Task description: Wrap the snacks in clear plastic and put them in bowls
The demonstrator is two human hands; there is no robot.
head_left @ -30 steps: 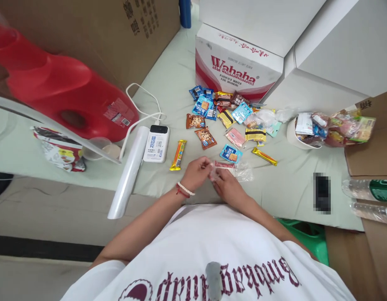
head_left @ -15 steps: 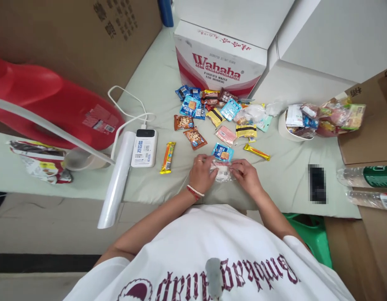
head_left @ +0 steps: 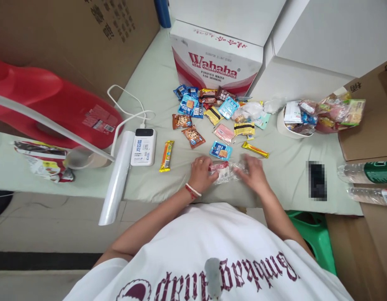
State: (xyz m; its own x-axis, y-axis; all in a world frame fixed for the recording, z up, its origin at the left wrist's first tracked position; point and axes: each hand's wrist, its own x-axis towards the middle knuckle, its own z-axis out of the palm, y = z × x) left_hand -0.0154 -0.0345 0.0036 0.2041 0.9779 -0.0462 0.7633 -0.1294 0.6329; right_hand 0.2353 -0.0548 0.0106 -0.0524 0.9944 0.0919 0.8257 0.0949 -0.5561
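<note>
A small clear plastic bag (head_left: 225, 172) with a red and white snack inside lies on the pale green cloth near the table's front edge. My left hand (head_left: 202, 172) grips its left end, fingers curled round it. My right hand (head_left: 253, 172) rests on the bag's right end; its fingers are smeared by motion. Just beyond the bag lie a blue cracker packet (head_left: 220, 150) and a yellow bar (head_left: 255, 149). Several more snack packets (head_left: 212, 113) are scattered farther back.
A Wahaha carton (head_left: 212, 62) stands at the back. At left are a power bank (head_left: 144, 146) with cable, a roll of clear film (head_left: 116, 177), an orange bar (head_left: 166, 155) and a red jug (head_left: 55, 104). A white bowl (head_left: 284, 127) of snacks, a phone (head_left: 317, 179) and bottles (head_left: 365, 173) sit at right.
Both hands have lowered the clear bag from just above the cloth onto it. My hands moved apart, with the right sliding out along the bag's right end.
</note>
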